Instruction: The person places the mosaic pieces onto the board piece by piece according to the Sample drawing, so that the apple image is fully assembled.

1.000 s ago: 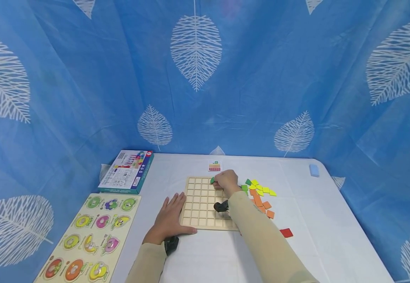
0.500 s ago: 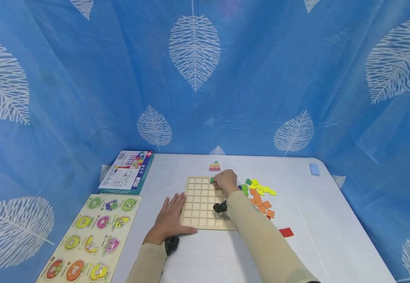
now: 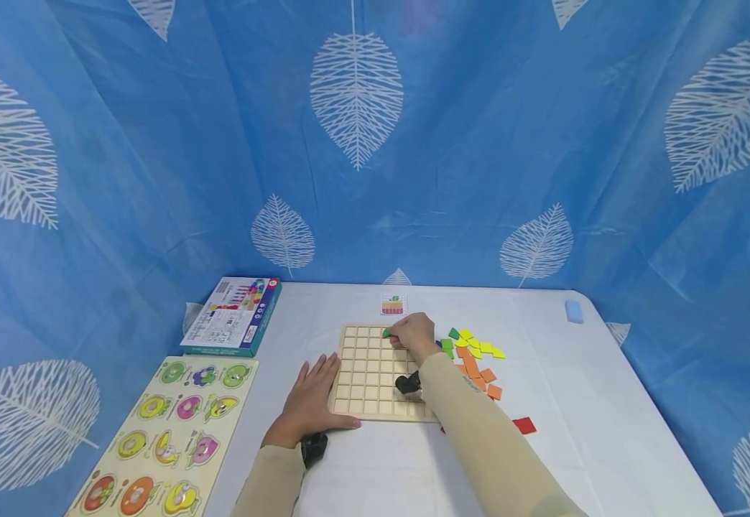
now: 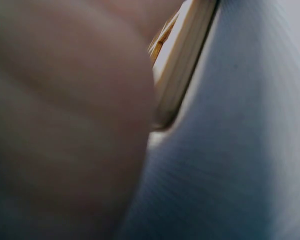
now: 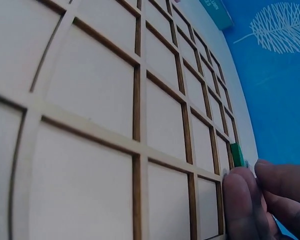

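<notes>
A wooden grid board with square cells lies flat on the white table. My left hand rests at its left edge and lower left corner, fingers extended and thumb along the near edge. In the left wrist view, the palm hides most of the board's corner. Over the far row of cells, my right hand pinches a small green tile. The right wrist view shows that green tile sticking up from the fingertips at the grid's far side; its full outline is hidden.
Loose yellow tiles, orange tiles and a red tile lie right of the board. Behind it is a small picture card. A box and a fruit puzzle board stand left; a blue block lies far right.
The right hand and green tile have shifted slightly toward the near side within the far row. My left hand stays in place on the board's edge.
</notes>
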### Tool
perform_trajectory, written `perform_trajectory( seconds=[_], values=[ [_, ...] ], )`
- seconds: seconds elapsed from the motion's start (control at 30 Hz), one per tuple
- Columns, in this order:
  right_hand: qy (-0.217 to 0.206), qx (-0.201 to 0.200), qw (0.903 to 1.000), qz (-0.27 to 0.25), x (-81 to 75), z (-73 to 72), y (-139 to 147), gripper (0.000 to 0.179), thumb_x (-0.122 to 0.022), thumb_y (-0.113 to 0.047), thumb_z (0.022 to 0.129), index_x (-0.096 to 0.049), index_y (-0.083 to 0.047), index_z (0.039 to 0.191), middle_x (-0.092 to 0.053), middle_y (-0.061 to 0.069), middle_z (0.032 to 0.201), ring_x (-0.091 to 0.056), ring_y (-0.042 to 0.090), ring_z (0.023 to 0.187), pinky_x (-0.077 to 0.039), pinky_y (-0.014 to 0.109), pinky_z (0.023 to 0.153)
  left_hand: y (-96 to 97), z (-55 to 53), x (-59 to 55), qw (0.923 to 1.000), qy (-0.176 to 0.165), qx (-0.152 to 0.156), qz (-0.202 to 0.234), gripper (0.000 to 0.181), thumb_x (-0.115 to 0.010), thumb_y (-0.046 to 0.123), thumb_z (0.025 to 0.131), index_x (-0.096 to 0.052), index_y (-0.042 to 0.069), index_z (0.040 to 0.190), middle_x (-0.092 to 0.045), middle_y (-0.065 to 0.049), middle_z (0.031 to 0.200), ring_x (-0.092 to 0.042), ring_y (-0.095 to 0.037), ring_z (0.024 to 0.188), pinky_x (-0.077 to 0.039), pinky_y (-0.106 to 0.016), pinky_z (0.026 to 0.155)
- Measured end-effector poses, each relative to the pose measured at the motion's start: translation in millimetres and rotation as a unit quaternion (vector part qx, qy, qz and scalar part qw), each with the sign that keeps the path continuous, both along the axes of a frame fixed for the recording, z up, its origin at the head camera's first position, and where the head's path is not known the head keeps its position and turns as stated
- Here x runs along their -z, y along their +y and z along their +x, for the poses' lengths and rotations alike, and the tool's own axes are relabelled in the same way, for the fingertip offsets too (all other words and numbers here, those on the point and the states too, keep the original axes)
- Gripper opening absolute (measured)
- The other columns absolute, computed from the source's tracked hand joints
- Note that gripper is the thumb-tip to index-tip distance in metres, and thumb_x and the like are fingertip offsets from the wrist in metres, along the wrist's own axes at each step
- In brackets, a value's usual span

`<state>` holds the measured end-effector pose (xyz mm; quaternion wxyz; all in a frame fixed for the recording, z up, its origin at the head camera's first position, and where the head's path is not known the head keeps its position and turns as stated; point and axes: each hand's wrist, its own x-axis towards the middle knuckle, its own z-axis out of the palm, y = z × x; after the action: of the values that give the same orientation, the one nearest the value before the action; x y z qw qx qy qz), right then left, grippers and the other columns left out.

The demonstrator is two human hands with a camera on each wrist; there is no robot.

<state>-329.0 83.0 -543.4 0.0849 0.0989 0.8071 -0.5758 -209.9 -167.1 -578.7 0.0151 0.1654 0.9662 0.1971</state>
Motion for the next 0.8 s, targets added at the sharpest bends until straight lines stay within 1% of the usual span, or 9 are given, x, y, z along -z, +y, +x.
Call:
perform_trajectory(
  seconds=[0.13, 0.3, 0.43, 0.53, 0.67, 0.8],
  values=[
    [0.009, -0.009, 0.9999, -0.002, -3.1, 5.4, 2, 0.008, -0.079, -0.006, 0.094, -0.079, 0.002, 0.098, -0.075, 0.011, 0.08, -0.076, 0.021, 0.068, -0.063, 0.032, 0.066, -0.3, -1.0, 1.8, 1.0, -0.001, 0.001, -0.002, 0.141, -0.079, 0.086, 0.061, -0.033, 0.002, 0.164, -0.031, -0.012, 0.169, -0.02, -0.033, 0.157, -0.008, -0.057, 0.126],
    [0.037, -0.028, 0.9989, 0.007, -4.7, 11.3, 1, 0.018, -0.081, -0.003, 0.091, -0.078, 0.002, 0.108, -0.073, 0.01, 0.09, -0.074, 0.022, 0.071, -0.062, 0.032, 0.065, -0.5, -1.5, 3.2, 1.0, -0.004, 0.001, -0.003, 0.142, -0.078, 0.087, 0.061, -0.032, 0.003, 0.165, -0.03, -0.012, 0.17, -0.019, -0.033, 0.158, -0.006, -0.056, 0.126],
    [0.062, -0.05, 0.9955, 0.051, -1.5, 10.5, -2, 0.018, -0.082, -0.006, 0.092, -0.08, -0.002, 0.11, -0.074, 0.008, 0.083, -0.071, 0.021, 0.068, -0.057, 0.031, 0.061, -1.6, -2.1, 4.2, 1.0, 0.001, 0.003, -0.004, 0.141, -0.078, 0.087, 0.061, -0.032, 0.002, 0.164, -0.031, -0.012, 0.17, -0.02, -0.033, 0.157, -0.008, -0.057, 0.126],
    [0.07, -0.062, 0.9927, 0.076, 2.4, 8.0, -3, 0.016, -0.082, -0.007, 0.093, -0.082, -0.004, 0.109, -0.074, 0.005, 0.078, -0.068, 0.019, 0.065, -0.054, 0.031, 0.06, -1.6, -2.0, 5.5, 1.0, 0.005, 0.003, -0.002, 0.141, -0.078, 0.086, 0.061, -0.033, 0.001, 0.164, -0.032, -0.013, 0.169, -0.021, -0.034, 0.157, -0.01, -0.058, 0.125],
    [0.069, -0.073, 0.9909, 0.089, 4.8, 5.3, -4, 0.016, -0.081, -0.007, 0.094, -0.082, -0.005, 0.11, -0.074, 0.002, 0.078, -0.065, 0.017, 0.062, -0.051, 0.032, 0.059, -1.3, -1.7, 5.8, 1.0, 0.005, 0.004, -0.006, 0.141, -0.078, 0.087, 0.061, -0.033, 0.002, 0.164, -0.031, -0.013, 0.169, -0.021, -0.034, 0.157, -0.009, -0.058, 0.126],
    [0.073, -0.081, 0.9893, 0.097, 4.0, 5.1, -3, 0.017, -0.08, -0.007, 0.095, -0.081, -0.004, 0.112, -0.074, 0.003, 0.08, -0.065, 0.017, 0.061, -0.051, 0.032, 0.057, -1.2, -1.4, 6.7, 1.0, 0.006, 0.005, -0.006, 0.141, -0.077, 0.088, 0.061, -0.033, 0.003, 0.164, -0.031, -0.013, 0.169, -0.021, -0.033, 0.157, -0.009, -0.057, 0.126]
  ],
)
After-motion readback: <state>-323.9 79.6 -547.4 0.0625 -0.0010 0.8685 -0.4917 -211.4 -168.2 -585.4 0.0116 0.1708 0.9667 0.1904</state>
